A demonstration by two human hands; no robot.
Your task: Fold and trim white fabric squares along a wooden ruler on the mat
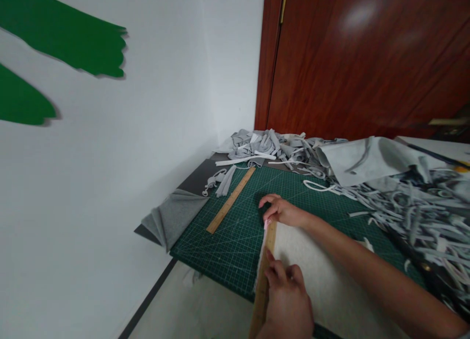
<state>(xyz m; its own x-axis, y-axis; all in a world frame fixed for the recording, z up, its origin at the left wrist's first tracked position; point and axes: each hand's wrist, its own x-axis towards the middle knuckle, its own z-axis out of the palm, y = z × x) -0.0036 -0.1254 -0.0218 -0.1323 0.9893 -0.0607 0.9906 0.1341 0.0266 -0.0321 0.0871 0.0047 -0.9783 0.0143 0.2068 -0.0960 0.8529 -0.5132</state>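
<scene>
Both curled, grips unclear: left hand [288, 296] on ruler [270, 235], right hand [282, 213] farther along

Soft, fairly dim indoor light here, cool on the plain white wall [157, 109], which slips into grey shading low in the corner. Up on the glossy reddish-brown wooden door [352, 75], a pale patch of glare, hazy at its edges, and the source itself out of frame! Thin shadows trim the flat green wall shapes [81, 35]. The hands [288, 292] look slightly soft, the grid on the green cutting mat [235, 251] reads faintly, and wide-angle stretching pulls at the frame's edges.
</scene>
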